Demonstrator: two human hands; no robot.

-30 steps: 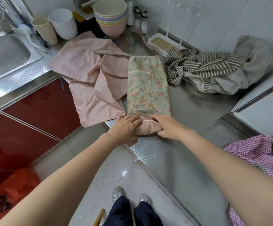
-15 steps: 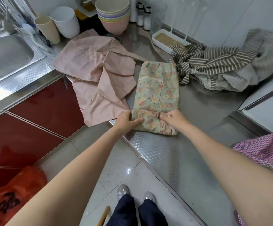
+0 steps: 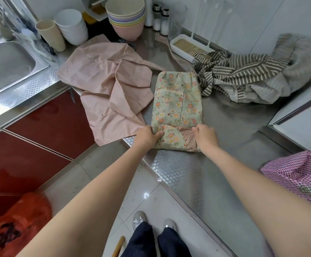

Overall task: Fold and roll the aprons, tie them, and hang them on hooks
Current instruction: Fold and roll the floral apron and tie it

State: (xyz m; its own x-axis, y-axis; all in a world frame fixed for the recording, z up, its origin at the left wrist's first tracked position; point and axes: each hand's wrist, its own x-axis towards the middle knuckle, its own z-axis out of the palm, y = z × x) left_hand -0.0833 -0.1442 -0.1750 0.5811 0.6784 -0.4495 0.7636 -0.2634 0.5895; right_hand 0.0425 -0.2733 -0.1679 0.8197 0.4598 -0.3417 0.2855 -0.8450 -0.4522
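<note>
The floral apron [image 3: 178,101] lay folded into a long narrow strip on the stainless-steel counter [image 3: 197,179], its near end turned over into the start of a roll close to the counter's front edge. The left hand [image 3: 147,136] gripped the left end of that roll, fingers curled into the cloth; the right hand [image 3: 204,135] gripped the right end likewise, over the exposed pink dotted lining — the two hands apart, one at each end of the roll. The step in hand was judged to be the rolling of this apron, at an early stage: most of the strip remained flat beyond the hands. The next move would call for turning the roll away from the person with even pressure at both ends, so that it stays tight and square; the ties were not plainly visible, and their position could not be told. A pink apron [image 3: 112,86] lay unfolded just left, touching the floral one; a striped apron [image 3: 243,71] lay heaped to the far right — both apparently still to be done. A pink gingham cloth [image 3: 297,175] sat at the right edge.
</note>
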